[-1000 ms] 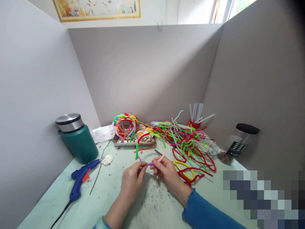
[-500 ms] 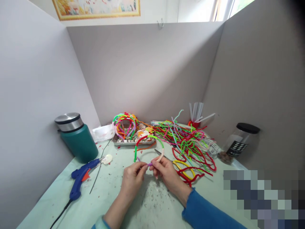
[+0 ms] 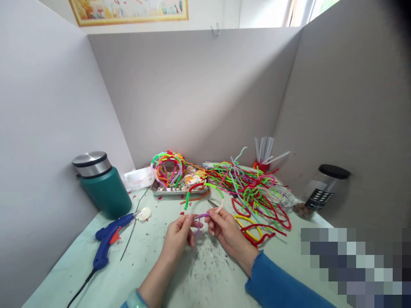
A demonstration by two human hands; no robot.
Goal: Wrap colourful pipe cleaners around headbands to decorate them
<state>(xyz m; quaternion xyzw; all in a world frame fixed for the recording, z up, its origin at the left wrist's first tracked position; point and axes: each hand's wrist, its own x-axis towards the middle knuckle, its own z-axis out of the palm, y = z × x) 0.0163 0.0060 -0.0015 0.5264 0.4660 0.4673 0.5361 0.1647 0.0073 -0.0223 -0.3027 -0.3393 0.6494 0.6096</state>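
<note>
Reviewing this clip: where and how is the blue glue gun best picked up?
Probably by its handle, with the left hand coming from the person's side. The blue glue gun lies with its handle toward the person and its orange trigger facing right, while the nozzle points away, at the white disc.

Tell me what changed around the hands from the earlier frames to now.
The purple tail of the multicoloured fuzzy arc showed above the left hand; now it hangs between the hands. The left fingers have spread, and the arc's free green end swung slightly right. The right hand keeps its pinch. The teal, metal-lidded bottle and blue glue gun stayed put.
</note>
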